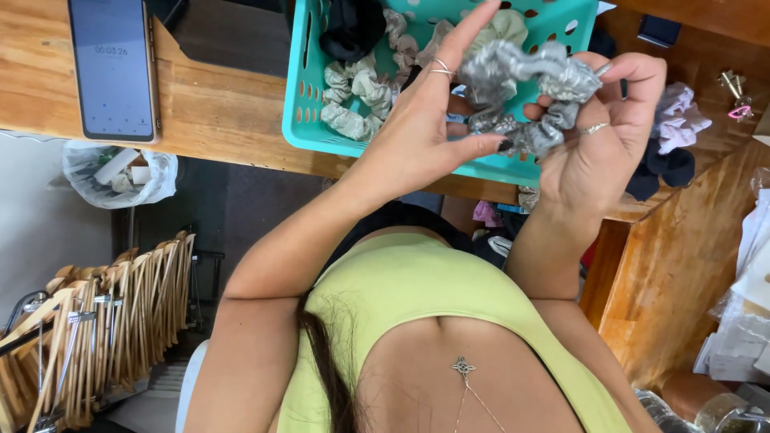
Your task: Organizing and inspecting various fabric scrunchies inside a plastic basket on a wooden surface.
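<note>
My right hand (597, 140) grips a shiny silver-grey scrunchie (525, 84), its fingers curled through the loop. My left hand (421, 120) touches the same scrunchie with thumb and fingers spread, two rings on one finger. Both hands hover just in front of a turquoise plastic basket (309, 112) on the wooden counter (216, 104). Several scrunchies lie in the basket: pale green ones (353, 100), a black one (353, 28) and a cream one (501, 24).
A phone (111, 68) with a lit screen lies on the counter at the left. Lilac and black scrunchies (674, 140) lie to the right of the basket. Wooden hangers (112, 313) hang at lower left, and a white plastic bag (120, 172) sits below the counter.
</note>
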